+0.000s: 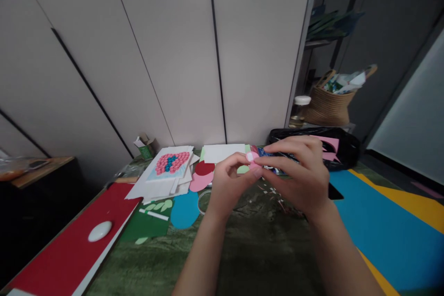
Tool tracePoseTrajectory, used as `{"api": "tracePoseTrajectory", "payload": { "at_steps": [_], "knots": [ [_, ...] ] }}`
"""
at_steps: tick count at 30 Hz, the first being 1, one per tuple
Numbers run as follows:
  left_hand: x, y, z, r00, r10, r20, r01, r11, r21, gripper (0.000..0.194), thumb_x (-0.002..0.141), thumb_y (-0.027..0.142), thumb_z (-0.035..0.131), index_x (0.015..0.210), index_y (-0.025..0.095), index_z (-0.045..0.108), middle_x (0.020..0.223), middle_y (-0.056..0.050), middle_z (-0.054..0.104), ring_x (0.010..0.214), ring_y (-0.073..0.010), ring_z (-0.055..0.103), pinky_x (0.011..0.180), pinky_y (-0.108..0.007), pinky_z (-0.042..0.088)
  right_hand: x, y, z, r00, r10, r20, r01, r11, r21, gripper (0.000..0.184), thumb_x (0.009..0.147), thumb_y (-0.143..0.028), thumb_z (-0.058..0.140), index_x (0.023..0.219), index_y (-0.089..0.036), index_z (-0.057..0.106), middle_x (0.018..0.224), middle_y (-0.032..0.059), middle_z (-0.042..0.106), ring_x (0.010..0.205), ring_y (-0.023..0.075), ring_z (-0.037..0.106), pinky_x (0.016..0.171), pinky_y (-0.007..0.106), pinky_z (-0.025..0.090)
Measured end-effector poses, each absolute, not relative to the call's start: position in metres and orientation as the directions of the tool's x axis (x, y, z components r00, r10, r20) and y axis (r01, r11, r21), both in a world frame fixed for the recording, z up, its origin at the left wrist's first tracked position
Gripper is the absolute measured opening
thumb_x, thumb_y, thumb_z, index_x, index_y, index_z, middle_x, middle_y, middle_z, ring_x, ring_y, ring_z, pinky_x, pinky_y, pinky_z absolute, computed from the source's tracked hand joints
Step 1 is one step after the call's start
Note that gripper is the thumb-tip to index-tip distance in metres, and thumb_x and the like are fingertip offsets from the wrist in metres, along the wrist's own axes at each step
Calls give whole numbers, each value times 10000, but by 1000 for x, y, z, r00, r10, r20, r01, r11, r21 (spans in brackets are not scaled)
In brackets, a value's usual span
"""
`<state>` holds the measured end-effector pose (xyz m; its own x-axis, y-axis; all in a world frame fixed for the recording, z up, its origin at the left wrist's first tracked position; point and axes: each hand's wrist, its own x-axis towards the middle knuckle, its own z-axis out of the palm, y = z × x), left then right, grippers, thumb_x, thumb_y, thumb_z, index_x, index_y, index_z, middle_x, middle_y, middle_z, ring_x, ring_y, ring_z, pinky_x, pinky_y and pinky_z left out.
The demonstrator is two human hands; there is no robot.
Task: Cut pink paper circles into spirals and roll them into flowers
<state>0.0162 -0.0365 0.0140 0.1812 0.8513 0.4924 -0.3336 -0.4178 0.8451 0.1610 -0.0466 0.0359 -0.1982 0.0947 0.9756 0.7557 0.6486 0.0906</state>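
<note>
Above the middle of the dark green table, both hands meet at a small pink paper piece (255, 164) with a whitish square patch on it. My left hand (227, 184) pinches it between thumb and fingertips. From the other side my right hand (301, 173) touches the same piece, its thumb and forefinger closed on the edge and the other fingers raised. Just beyond my left hand lie pink (200, 181) and dark red (204, 168) rounded papers. Small white scraps (268, 190) are scattered below my hands.
On the left are a sheet with a pink and blue rolled-paper picture (172, 164), red card (69, 240) with a white mouse (100, 231), a glue-like white stick (153, 214), a blue paper shape (183, 210) and a tape roll (204, 202). Blue card (391, 226) and a black bag (350, 148) lie right.
</note>
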Motion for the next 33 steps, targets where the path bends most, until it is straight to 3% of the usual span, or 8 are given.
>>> {"api": "tracePoseTrajectory", "payload": {
  "at_steps": [18, 24, 33],
  "knots": [
    [14, -42, 18, 167, 817, 552, -235, -510, 827, 64, 761, 263, 634, 776, 208, 662, 821, -22, 642, 796, -141, 555, 749, -285, 428, 163, -49, 36, -179, 67, 982, 753, 651, 93, 183, 667, -203, 752, 782, -301, 648, 789, -12, 675, 796, 201, 547, 702, 386, 445],
    [15, -42, 18, 131, 818, 559, -242, -521, 819, 58, 743, 252, 654, 775, 203, 656, 805, -24, 628, 794, -146, 554, 683, -270, 439, 161, -51, 37, -184, 84, 979, 798, 595, 99, 198, 665, -214, 751, 818, -289, 651, 814, 3, 680, 797, 214, 549, 726, 416, 444],
    [20, -43, 17, 80, 845, 528, -243, -497, 833, 85, 733, 254, 668, 755, 195, 611, 747, 0, 586, 725, -118, 517, 661, -249, 426, 160, -48, 34, -210, -10, 978, 811, 556, 180, 220, 668, -223, 750, 863, -280, 666, 790, -9, 684, 788, 196, 574, 715, 387, 438]
  ]
}}
